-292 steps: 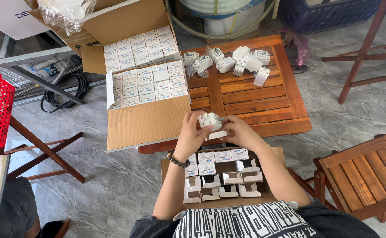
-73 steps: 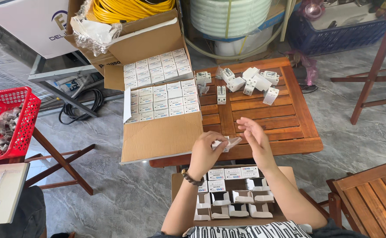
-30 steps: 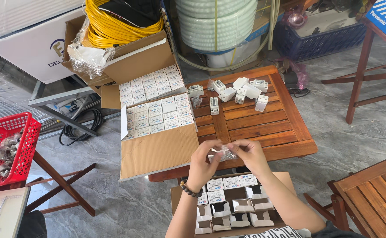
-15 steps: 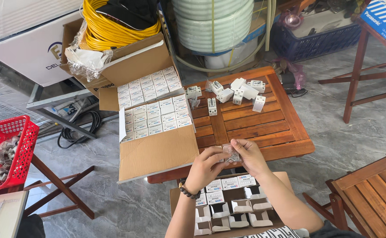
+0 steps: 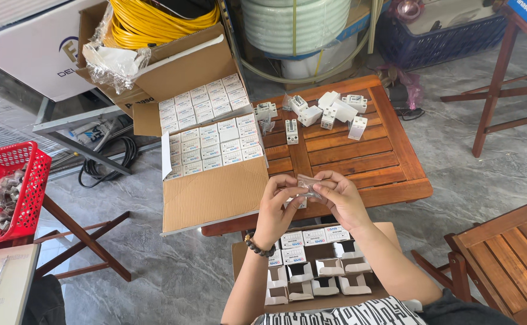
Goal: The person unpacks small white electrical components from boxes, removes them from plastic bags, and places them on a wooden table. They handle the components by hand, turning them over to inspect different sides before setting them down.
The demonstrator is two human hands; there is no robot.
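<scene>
Both of your hands meet over the near edge of the wooden surface [image 5: 359, 162], and between them you pinch 1 small clear plastic packet [image 5: 309, 184]. Your left hand [image 5: 273, 210], with a bead bracelet at the wrist, grips the packet's left end with thumb and fingertips; your right hand [image 5: 343, 198] grips its right end the same way. So neither hand is nearer: the packet lies directly between them, its long axis running roughly left to right and tilted a little down toward your right hand. What is inside the packet is too small to tell.

Just below your hands, on your lap, sits an open carton [image 5: 311, 265] of small white boxes, some with flaps up. To your left front stands a larger open carton [image 5: 212, 147] packed with rows of white boxes. Loose white parts [image 5: 329, 111] lie well apart, at the far side of the surface.
</scene>
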